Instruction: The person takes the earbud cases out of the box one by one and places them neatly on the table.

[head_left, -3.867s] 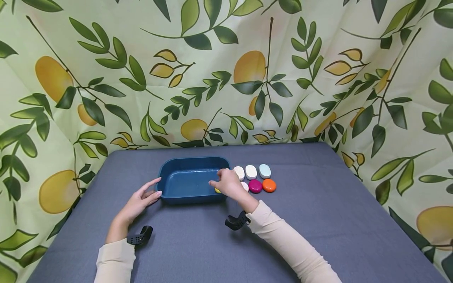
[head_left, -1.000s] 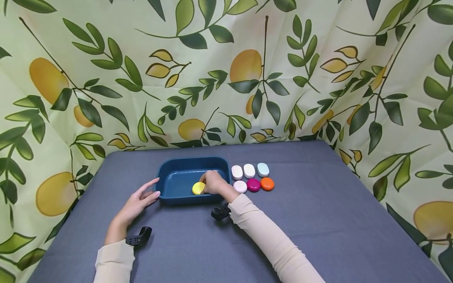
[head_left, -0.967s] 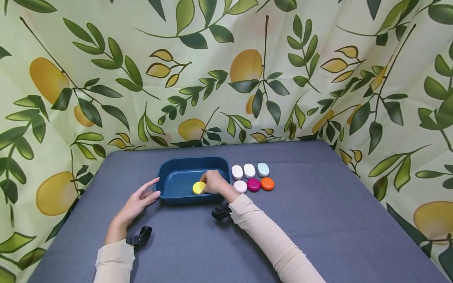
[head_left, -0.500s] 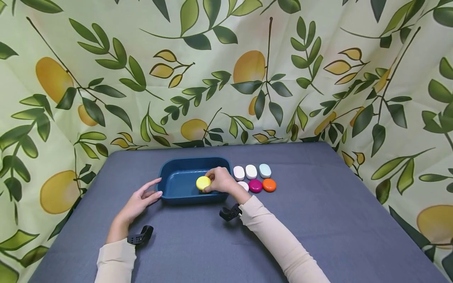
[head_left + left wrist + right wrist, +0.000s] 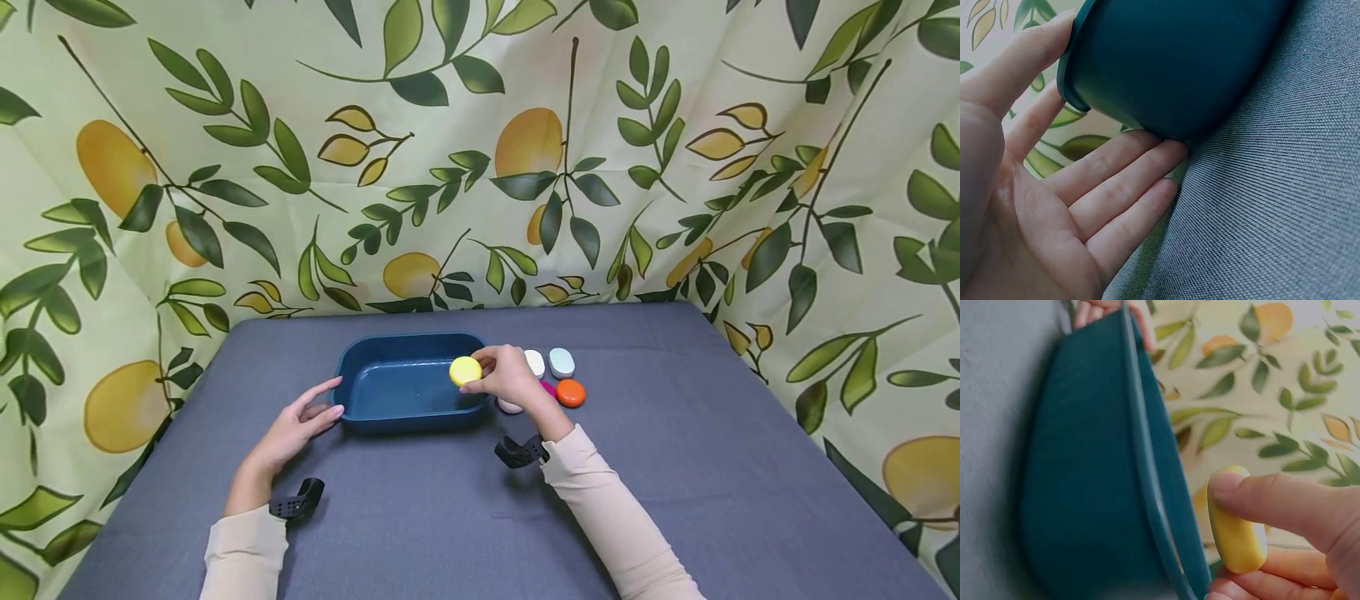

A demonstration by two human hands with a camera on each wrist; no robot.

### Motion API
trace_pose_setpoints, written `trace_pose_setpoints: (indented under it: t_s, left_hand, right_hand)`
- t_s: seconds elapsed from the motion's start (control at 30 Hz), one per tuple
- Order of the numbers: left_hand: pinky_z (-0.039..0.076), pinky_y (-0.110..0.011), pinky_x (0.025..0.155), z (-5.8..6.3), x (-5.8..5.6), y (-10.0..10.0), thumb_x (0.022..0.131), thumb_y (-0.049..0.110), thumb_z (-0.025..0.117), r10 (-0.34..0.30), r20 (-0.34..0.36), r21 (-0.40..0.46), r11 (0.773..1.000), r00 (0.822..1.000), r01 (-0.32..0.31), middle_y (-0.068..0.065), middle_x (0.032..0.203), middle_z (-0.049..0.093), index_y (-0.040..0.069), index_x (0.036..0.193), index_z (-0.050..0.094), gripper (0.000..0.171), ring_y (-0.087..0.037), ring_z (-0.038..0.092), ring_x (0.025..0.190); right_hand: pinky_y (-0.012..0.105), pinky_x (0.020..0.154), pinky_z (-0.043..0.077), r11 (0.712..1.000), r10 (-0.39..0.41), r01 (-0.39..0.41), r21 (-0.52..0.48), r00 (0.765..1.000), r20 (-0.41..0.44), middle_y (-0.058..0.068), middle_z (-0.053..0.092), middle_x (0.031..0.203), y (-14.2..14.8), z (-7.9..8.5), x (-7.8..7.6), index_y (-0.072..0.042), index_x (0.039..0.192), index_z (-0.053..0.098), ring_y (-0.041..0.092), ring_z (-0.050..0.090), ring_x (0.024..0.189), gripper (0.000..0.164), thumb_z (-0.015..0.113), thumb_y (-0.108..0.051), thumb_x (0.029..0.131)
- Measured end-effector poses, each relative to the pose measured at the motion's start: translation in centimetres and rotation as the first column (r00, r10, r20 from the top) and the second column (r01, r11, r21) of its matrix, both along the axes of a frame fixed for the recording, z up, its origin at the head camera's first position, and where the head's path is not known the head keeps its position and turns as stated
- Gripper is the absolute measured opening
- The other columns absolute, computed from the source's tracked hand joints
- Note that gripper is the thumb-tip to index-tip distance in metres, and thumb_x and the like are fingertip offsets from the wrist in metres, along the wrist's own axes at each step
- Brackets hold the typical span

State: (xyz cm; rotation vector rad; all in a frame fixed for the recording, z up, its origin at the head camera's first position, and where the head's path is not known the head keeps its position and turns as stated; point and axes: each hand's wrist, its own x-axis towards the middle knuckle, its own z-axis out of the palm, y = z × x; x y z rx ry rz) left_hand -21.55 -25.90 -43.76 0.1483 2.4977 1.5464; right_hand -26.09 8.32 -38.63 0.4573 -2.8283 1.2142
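A yellow round bar of soap is pinched between the thumb and fingers of my right hand. It is raised over the right end of a blue rectangular basin. In the right wrist view the yellow soap stands on edge above the basin's rim. My left hand rests at the basin's left end. Seen from the left wrist, its fingers are extended, with thumb and index finger at the rim and other fingertips against the lower wall.
Right of the basin lie more soaps: white, pale blue, orange, magenta and pale pink. My right hand partly covers this group. A leaf-and-fruit patterned cloth hangs behind the grey-covered table.
My right hand has lifted the yellow soap from low inside the basin and carried it up and to the right. The left hand stays at the basin's left end.
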Motion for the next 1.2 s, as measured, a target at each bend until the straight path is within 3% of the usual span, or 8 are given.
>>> trace_pose_setpoints:
  t_s: [0.3, 0.63, 0.83, 1.1, 1.2]
  left_hand:
    - [0.045, -0.049, 0.108, 0.0, 0.0, 0.1, 0.099, 0.037, 0.052, 0.003, -0.007, -0.001, 1.000, 1.000, -0.003, -0.030, 0.147, 0.041, 0.018, 0.153, 0.027, 0.063, -0.040, 0.047, 0.134]
    - [0.044, -0.051, 0.109, -0.2, 0.0, 0.0, 0.099, 0.037, 0.051, -0.005, -0.009, -0.011, 1.000, 1.000, 0.005, -0.030, 0.147, 0.041, 0.019, 0.153, 0.025, 0.063, -0.041, 0.048, 0.133]
    - [0.044, -0.051, 0.109, -0.2, -0.1, -0.1, 0.099, 0.038, 0.051, -0.006, -0.010, -0.011, 1.000, 1.000, 0.006, -0.029, 0.147, 0.042, 0.019, 0.153, 0.026, 0.063, -0.041, 0.048, 0.133]
    - [0.046, -0.047, 0.107, -0.2, -0.1, -0.1, 0.099, 0.037, 0.052, 0.000, -0.014, -0.010, 1.000, 1.000, 0.000, -0.029, 0.147, 0.042, 0.018, 0.153, 0.027, 0.062, -0.040, 0.049, 0.133]
    - [0.047, -0.046, 0.107, -0.2, -0.1, -0.1, 0.099, 0.037, 0.052, 0.001, -0.012, -0.008, 1.000, 1.000, -0.001, -0.030, 0.147, 0.042, 0.019, 0.153, 0.027, 0.062, -0.040, 0.048, 0.133]
  right_hand:
    - [0.026, 0.069, 0.057, 0.986, -0.156, 0.155, -0.054, 0.987, -0.029, 0.019, 0.073, 0.093, 4.3, -0.1, -0.1, 0.004, 0.106, 0.069, 0.023, 0.067, 0.079, 0.046, 0.086, -0.016, 0.068]
    - [0.024, 0.070, 0.053, 0.930, -0.365, 0.365, -0.044, 0.931, 0.013, 0.022, 0.072, 0.099, 8.7, -1.1, -0.8, 0.004, 0.110, 0.068, 0.028, 0.066, 0.087, 0.046, 0.084, -0.018, 0.072]
    - [0.025, 0.073, 0.047, 0.907, -0.418, 0.418, -0.042, 0.908, -0.003, 0.024, 0.071, 0.103, 10.8, -1.2, -1.0, 0.006, 0.113, 0.067, 0.032, 0.064, 0.094, 0.049, 0.082, -0.019, 0.074]
    - [0.036, 0.083, 0.047, 0.880, -0.473, 0.474, -0.031, 0.881, 0.031, 0.026, 0.070, 0.109, 12.6, -1.6, -1.1, 0.006, 0.116, 0.065, 0.035, 0.059, 0.104, 0.052, 0.080, -0.023, 0.076]
    - [0.032, 0.080, 0.047, 0.870, -0.491, 0.492, -0.024, 0.870, 0.043, 0.027, 0.069, 0.110, 13.4, -2.0, -1.2, 0.007, 0.116, 0.065, 0.036, 0.058, 0.104, 0.052, 0.080, -0.023, 0.076]
